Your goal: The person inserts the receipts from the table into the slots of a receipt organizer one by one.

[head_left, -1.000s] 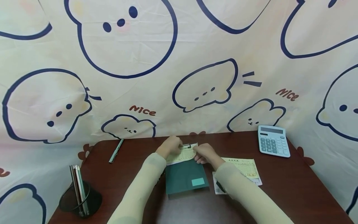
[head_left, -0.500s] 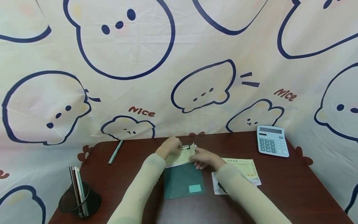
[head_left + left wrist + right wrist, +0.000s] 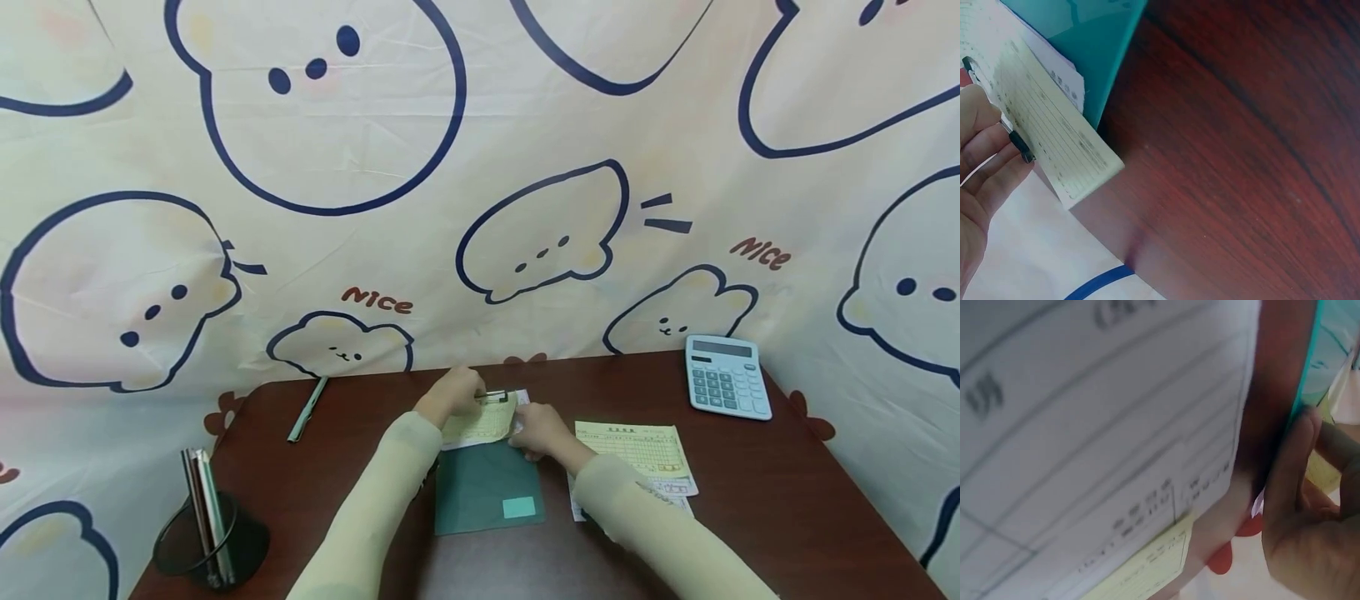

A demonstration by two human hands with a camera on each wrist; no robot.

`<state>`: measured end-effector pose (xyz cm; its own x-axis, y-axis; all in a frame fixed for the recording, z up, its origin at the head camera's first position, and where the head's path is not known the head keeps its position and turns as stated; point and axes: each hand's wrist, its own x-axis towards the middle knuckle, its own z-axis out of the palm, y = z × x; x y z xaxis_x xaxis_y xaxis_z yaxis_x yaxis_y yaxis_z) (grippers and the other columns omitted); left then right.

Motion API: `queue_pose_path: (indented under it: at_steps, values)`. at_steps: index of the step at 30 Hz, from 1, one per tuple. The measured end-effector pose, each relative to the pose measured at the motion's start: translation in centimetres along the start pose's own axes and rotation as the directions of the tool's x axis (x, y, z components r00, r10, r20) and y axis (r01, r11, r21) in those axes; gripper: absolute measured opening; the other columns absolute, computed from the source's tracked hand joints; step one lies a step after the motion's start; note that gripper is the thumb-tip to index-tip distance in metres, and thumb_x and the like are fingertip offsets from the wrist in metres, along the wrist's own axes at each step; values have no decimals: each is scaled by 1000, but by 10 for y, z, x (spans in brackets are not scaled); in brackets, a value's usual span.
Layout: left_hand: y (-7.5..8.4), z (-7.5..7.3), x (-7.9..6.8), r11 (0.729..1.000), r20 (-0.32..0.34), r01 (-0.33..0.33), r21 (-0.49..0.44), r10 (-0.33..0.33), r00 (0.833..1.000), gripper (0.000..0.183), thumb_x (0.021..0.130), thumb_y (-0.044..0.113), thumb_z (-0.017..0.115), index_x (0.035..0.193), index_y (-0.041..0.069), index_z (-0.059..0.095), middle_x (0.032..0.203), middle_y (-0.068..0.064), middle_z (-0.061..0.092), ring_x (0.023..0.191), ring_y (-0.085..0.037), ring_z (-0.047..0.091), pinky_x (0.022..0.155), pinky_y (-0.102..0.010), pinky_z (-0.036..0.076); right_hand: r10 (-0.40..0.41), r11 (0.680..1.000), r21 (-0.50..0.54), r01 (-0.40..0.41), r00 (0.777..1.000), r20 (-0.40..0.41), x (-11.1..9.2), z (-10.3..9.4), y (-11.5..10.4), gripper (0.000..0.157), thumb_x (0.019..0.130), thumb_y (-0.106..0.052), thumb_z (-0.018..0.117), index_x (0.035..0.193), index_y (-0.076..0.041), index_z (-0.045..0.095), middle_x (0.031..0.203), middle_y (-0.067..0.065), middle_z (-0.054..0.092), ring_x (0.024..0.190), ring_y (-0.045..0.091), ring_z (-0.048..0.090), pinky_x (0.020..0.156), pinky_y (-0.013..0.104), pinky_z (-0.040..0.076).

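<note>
A teal clipboard (image 3: 480, 492) with a light label lies on the desk, its top toward the wall. Yellow printed forms (image 3: 480, 427) lie across its upper end, and a lilac sheet (image 3: 1054, 69) sticks out beneath them. My left hand (image 3: 452, 398) grips the metal clip (image 3: 1021, 147) with black ends at the top, fingers curled round it. At the right edge, my right hand (image 3: 543, 429) pinches the yellow forms' side between thumb and fingers. Its thumb (image 3: 1297, 447) lies right by the clipboard's teal edge in the right wrist view.
Yellow and white printed sheets (image 3: 637, 446) lie to the right, partly under the right forearm. A blue calculator (image 3: 727, 379) sits at the back right. A pen (image 3: 307, 410) lies at back left. A black mesh holder (image 3: 251, 542) with pencils stands front left. A patterned cloth (image 3: 420, 242) hangs behind.
The right hand has drawn slightly inward and lower along the papers' right edge. The raised corner of the yellow forms has come down, baring the lilac sheet. The left hand stays at the clip.
</note>
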<state>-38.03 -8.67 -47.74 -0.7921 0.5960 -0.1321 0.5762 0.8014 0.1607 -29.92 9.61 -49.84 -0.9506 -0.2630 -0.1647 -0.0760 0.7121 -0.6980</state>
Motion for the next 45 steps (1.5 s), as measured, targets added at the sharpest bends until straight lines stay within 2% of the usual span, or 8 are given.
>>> queue_pose_path:
  at_steps: [3,6,12,21,25,31,37,45]
  values:
    - [0,0,-1,1000,-13,7,-1,-7,1000,27,76,-4,62,58,14,54,64,5,51,55,-9,29,53,-24,27,-43,971,-237,24,996,-74,-1,2,-2,14,77,-25,74,84,-15,67,61,-2,54,50,11,50,46,28,41]
    - [0,0,-3,1000,-23,19,-17,-19,1000,18,76,-2,66,70,14,70,80,3,66,61,-9,39,58,-24,35,-89,897,-441,21,987,-133,-2,4,-2,25,78,-37,72,64,-20,60,58,-3,49,54,13,43,47,28,34]
    - [1,-1,-1,999,-3,41,-29,-41,999,14,77,2,69,84,12,76,87,0,70,70,-10,53,67,-26,48,-191,783,-619,56,969,-155,-3,6,-2,31,81,-45,68,95,-17,75,91,5,54,77,20,45,67,36,38]
    - [0,-5,-3,1000,-10,4,-6,-4,1000,10,79,5,64,78,9,73,79,1,65,60,-9,46,58,-23,40,11,964,-261,-56,985,-174,0,-10,-11,53,91,-52,41,116,-14,69,110,10,57,96,27,48,81,47,35]
    - [-1,-4,-2,1000,-2,-9,-9,9,1000,15,79,4,62,65,11,63,64,3,51,52,-10,30,51,-24,28,-35,953,-296,-57,955,-294,-1,-3,-12,35,86,-46,58,91,-17,76,96,8,59,86,25,48,74,44,37]
    - [-3,0,2,1000,-16,13,2,-13,1000,8,76,7,67,79,12,73,78,3,65,60,-8,42,55,-23,36,-26,962,-260,-87,914,-404,-3,11,-11,15,80,-23,69,71,-14,61,88,8,52,78,24,45,64,40,38]
    - [-1,0,-1,999,-3,39,-31,-40,999,6,75,3,68,76,8,71,72,0,62,60,-11,43,55,-25,37,124,985,-62,-160,914,-387,0,9,-12,22,77,-17,74,87,-4,59,92,13,49,75,24,48,60,36,41]
    - [5,-2,-15,999,-53,22,-49,-25,998,23,80,4,63,99,9,75,109,-6,68,83,-16,57,75,-31,50,281,959,147,-243,891,-356,1,10,-14,72,74,-13,76,135,0,40,122,25,48,95,32,55,80,47,48]
